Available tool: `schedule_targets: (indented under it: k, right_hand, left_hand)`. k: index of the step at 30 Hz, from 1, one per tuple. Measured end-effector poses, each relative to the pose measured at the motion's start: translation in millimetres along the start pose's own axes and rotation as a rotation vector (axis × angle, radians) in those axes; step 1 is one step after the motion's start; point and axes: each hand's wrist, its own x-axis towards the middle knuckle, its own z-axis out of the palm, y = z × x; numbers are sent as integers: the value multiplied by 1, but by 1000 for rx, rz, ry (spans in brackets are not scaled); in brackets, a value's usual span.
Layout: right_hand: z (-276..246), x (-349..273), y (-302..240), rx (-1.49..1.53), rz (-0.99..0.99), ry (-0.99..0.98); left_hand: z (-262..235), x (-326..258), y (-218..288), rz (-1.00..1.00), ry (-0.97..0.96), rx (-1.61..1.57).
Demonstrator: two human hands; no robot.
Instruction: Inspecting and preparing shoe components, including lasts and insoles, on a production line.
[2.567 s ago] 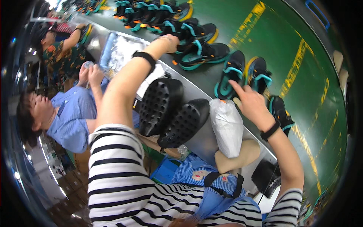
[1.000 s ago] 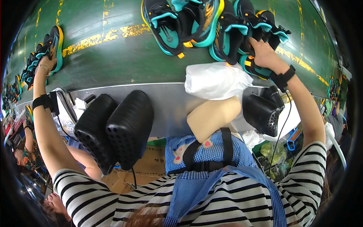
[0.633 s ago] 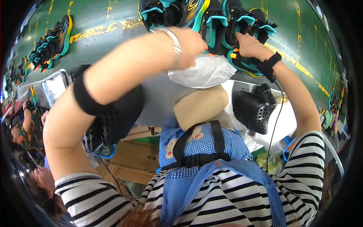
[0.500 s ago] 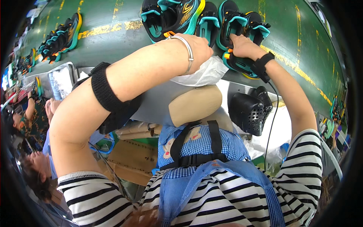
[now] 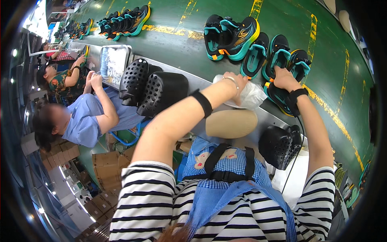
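My right hand [image 5: 286, 79] has its fingers closed at the heel of a black sneaker [image 5: 279, 60] with a teal lining. Another sneaker [image 5: 279, 99] lies on its side under that wrist. My left hand [image 5: 238, 86], with a metal bangle at its wrist, is over a crumpled white sheet [image 5: 250, 96]. Its thumb stands apart from the fingers, which are close to the orange heel tab of a sneaker [image 5: 255, 58]; nothing shows in its grasp. Right of these is one more sneaker [image 5: 299, 64], and a pair [image 5: 231, 37] with yellow-teal soles stands further left.
A beige padded form [image 5: 231, 124] lies before my body. Black perforated blocks [image 5: 163, 93] rest on the metal ledge at left, others [image 5: 278, 145] at right. The green surface [image 5: 177, 48] carries more sneakers [image 5: 127, 22] far left. A co-worker in blue [image 5: 86, 121] sits at left.
The view has swung left, so the sneakers appear further right and lower. My left hand has drawn back from the sneaker and its fist has loosened. My right hand stays at the sneaker's heel.
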Motion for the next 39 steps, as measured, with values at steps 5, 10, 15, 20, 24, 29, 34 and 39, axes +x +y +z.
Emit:
schedule_targets:
  k: [5,10,15,20,24,29,34,39]
  right_hand:
    - [-2,4,-5,-25,-83,77]
    - [-3,4,-14,33,-142,153]
    - [3,-16,21,24,-356,273]
    - [11,-19,99,-11,-226,269]
    - [1,-41,81,52,-222,247]
    - [-12,-70,36,-294,-205,409]
    - [-2,-93,21,-78,-408,373]
    - [14,-105,23,91,-271,539]
  left_hand:
    - [22,-33,-12,-74,268,-70]
    - [53,-71,-25,-362,368,-252]
    - [97,-100,-39,-537,265,-446]
    - [134,-119,-30,-635,485,-616]
    - [140,-128,-22,-660,540,-728]
    - [143,-122,-28,-611,534,-769]
    - [139,-117,-31,-590,530,-798]
    - [136,-118,-29,-577,515,-838]
